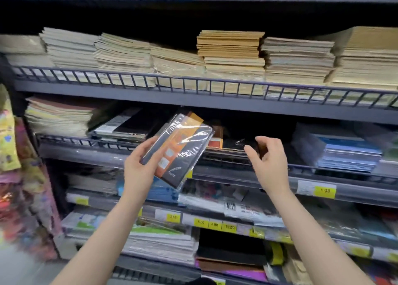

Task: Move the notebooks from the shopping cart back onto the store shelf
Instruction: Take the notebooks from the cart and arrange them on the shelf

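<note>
Notebook: black and orange notebook pack in clear crinkled plastic wrap (180, 150), with white lettering along its dark spine edge and glare streaks across the film; tilted, raised in front of the middle tier of the dark grey metal store shelf (215, 107).
Left hand: left hand (140, 166) grips the pack at its lower left edge, thumb on the front, fingers behind.
Right hand: right hand (267, 155) hangs just right of the pack, not touching it, fingers loosely curled with nothing in them.
Shelf slot: dark gap behind the pack, with black wrapped notebooks (232, 144) lying flat there.
Upper tier: stacks of tan and cream paper notebooks (230, 54) behind a wire rail.
Hard to make out: the pack's cover print is blurred; yellow price tags (325, 191) mostly unreadable; lower shelves smeared.
</note>
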Demonstrator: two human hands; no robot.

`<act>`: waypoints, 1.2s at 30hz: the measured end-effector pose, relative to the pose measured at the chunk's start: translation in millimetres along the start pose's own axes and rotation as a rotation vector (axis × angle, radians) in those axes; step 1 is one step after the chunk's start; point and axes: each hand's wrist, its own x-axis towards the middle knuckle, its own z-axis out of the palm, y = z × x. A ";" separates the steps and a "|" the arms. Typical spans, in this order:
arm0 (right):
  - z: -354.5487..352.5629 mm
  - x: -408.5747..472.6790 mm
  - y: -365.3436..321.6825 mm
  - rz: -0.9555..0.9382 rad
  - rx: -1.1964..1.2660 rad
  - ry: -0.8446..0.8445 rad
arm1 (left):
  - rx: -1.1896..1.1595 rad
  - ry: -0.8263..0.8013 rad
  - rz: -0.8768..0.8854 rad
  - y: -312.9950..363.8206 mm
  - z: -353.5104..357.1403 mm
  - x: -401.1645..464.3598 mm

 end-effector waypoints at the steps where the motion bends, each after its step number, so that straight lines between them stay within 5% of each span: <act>1: 2.7 -9.5 -4.4 -0.050 0.035 -0.015 | -0.018 -0.010 -0.010 -0.2 0.1 -3.9; 6: 21.3 -56.4 -21.7 -0.097 0.110 -0.232 | -0.094 -0.043 -0.074 -1.6 15.8 -23.9; 10: 13.2 -78.0 -39.8 0.063 0.482 -0.413 | -0.191 -0.064 -0.088 6.8 46.5 -41.3; 19: -44.0 -78.2 -10.2 0.335 0.720 -0.101 | 0.031 -0.403 0.136 0.1 113.9 -73.7; 26: -90.2 -57.1 33.1 0.459 0.627 0.091 | 0.671 -0.247 0.885 -2.6 125.4 -10.3; 30: -87.8 -30.8 42.4 0.472 0.562 0.089 | 0.976 -0.437 0.856 -18.1 129.2 13.3; 36: -64.8 9.0 45.6 0.485 0.461 0.028 | 0.922 -0.335 0.906 -28.5 133.5 14.5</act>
